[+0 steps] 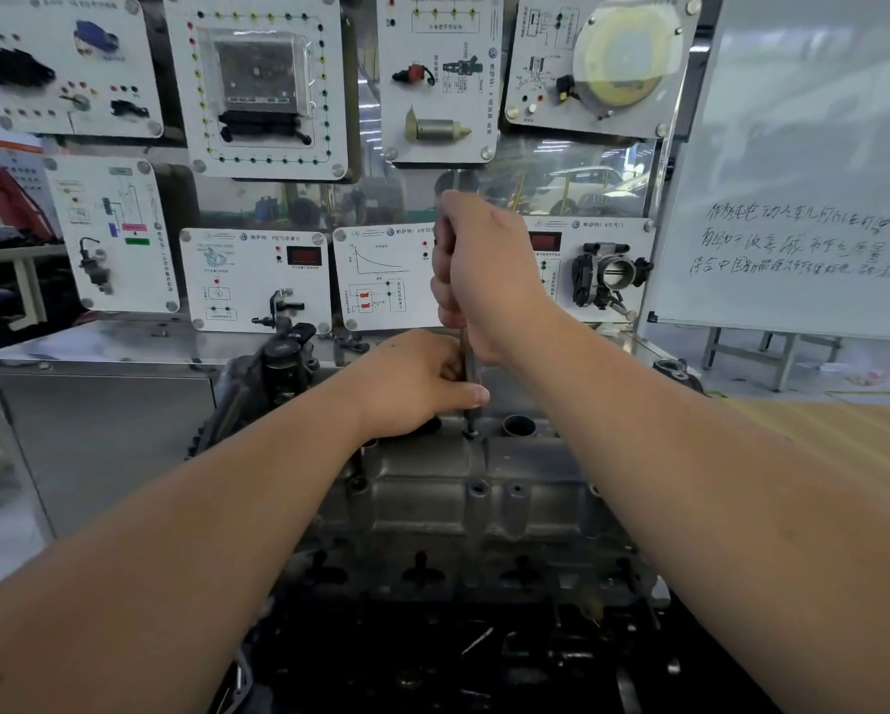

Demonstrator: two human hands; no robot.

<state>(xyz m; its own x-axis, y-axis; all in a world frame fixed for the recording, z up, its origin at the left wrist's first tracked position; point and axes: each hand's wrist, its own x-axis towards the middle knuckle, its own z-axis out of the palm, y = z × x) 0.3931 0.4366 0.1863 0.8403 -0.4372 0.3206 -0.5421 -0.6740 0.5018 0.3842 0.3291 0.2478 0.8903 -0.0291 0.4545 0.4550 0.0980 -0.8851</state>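
My right hand (484, 270) fists the upright screwdriver (467, 373), its tip on a bolt (470, 433) in the cylinder head (432, 502). My left hand (417, 378) pinches the shaft.

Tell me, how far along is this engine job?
Midway, it seems. Nearby holes in the engine look bare. The right hand grips an upright tool, the left hand steadies its shaft, tip on a bolt. That bolt is seated; loosening or tightening, I cannot tell.

Right hand (484, 273) grips an upright screwdriver (467, 373) over a bolt (470, 433) on the engine block (473, 507); left hand (417, 381) pinches its shaft.
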